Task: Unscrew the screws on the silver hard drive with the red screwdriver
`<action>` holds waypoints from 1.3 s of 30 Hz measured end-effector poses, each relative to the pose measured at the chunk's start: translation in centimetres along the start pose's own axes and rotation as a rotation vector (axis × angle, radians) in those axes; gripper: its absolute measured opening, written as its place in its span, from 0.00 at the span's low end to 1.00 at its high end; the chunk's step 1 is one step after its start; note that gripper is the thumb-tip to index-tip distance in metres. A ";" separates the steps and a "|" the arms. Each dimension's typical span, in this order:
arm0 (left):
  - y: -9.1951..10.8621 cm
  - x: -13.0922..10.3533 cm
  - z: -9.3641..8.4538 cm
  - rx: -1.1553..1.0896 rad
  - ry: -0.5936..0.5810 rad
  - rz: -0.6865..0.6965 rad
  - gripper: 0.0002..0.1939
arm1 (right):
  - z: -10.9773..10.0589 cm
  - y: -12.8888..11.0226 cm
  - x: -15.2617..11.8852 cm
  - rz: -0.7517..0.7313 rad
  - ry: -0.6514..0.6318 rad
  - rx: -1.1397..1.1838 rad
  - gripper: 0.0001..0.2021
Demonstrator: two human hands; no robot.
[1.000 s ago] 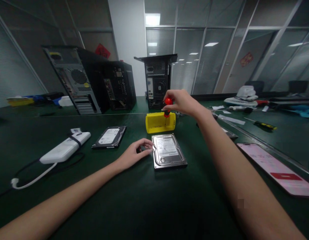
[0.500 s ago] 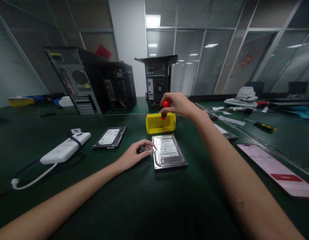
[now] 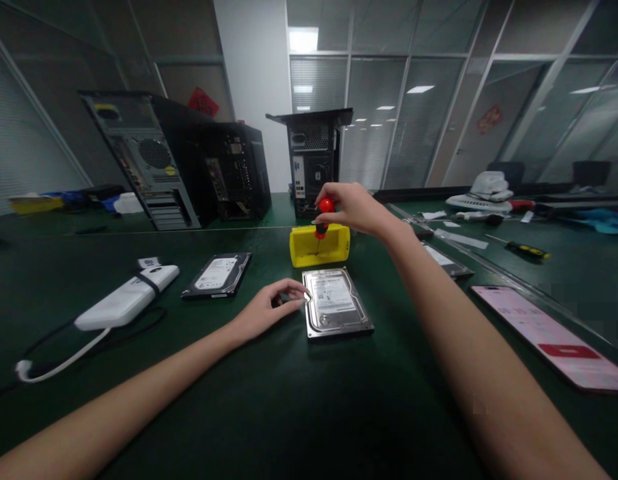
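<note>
A silver hard drive (image 3: 333,300) with a white label lies flat on the table in front of me. My left hand (image 3: 269,308) rests at its left side, fingers curved and tips against that edge. Just behind the drive is a shallow yellow box (image 3: 341,257), its open side towards me. My right hand (image 3: 349,208) is closed around the red and black handle of a screwdriver (image 3: 327,205). The thin shaft points down into the box; whether anything is on its tip is too small to tell.
On the left lie a second hard drive (image 3: 217,275) and a white power strip (image 3: 126,299) with its cables. Computer cases (image 3: 313,160) stand behind. To the right are a third drive (image 3: 445,260), a phone (image 3: 549,337) and a yellow-black screwdriver (image 3: 526,249).
The screwdriver has shifted slightly left and down within the yellow box, its shaft now more upright. My left hand stays at the drive's edge; the whole view has drifted a little.
</note>
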State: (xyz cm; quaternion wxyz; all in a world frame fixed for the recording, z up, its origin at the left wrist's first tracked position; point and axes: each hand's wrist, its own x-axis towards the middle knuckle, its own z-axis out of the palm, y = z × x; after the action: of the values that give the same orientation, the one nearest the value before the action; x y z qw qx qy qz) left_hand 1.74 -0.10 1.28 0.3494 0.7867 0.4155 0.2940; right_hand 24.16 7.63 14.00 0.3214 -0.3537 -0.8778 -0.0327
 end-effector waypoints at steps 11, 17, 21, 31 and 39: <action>0.1 -0.1 0.0 -0.004 -0.007 0.003 0.14 | 0.1 -0.3 0.0 0.000 0.025 0.063 0.14; 0.0 0.2 0.2 -0.042 0.060 -0.019 0.15 | -1.3 -0.9 -0.1 0.064 0.110 0.204 0.15; -0.8 0.4 0.4 -0.091 0.215 -0.058 0.15 | -2.9 -1.6 -0.3 0.131 0.194 0.421 0.16; 0.2 0.2 0.2 -0.225 0.363 -0.090 0.15 | -3.4 -3.7 -0.2 0.139 0.190 0.553 0.14; 0.4 0.1 0.0 -0.265 0.417 -0.154 0.12 | -3.3 -3.6 -0.2 0.154 0.180 0.557 0.11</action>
State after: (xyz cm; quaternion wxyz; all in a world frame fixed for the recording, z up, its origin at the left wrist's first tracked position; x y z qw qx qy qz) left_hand 2.01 -0.17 1.59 0.3778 0.6225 0.4949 0.4741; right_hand 23.78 3.91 17.09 0.4839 -0.3130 -0.7917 0.2026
